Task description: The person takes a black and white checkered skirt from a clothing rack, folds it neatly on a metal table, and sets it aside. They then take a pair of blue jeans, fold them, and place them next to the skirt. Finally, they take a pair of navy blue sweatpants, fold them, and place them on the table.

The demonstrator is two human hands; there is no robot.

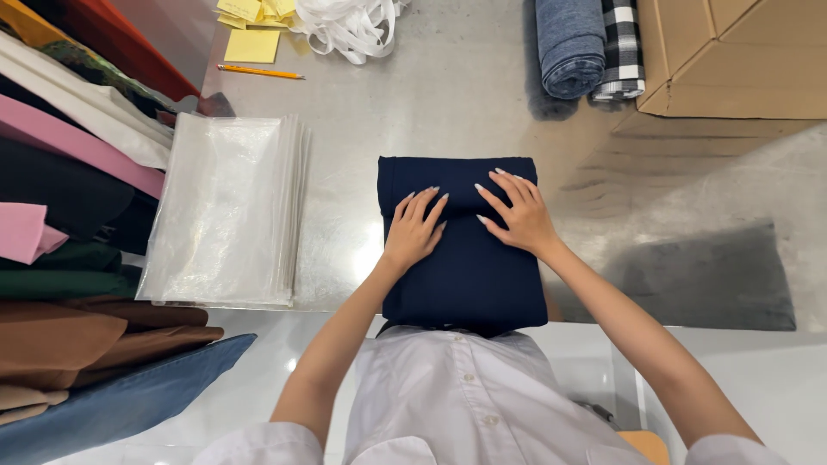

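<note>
I see the left hand [413, 231] lying flat, fingers spread and released, on the folded navy cloth [465, 275]. The right hand [519, 215] presses beside it, also open, grasping nothing. Both forearms reach forward from the white shirt [465, 396]. The cloth lies on the grey bench [448, 95], right of a stack of clear bags [224, 211].

**What the view cuts off or hides**

The navy cloth [465, 258] runs under the person's white shirt [465, 405] at its near edge, so that end is hidden; both hands [413, 231] cover part of its top; the box [732, 52], the denim roll [568, 43] and the checked roll [622, 43] are cut by the top edge; the fabric stack [60, 215] is cut at the left; the white tape [349, 21] is cropped above.
</note>
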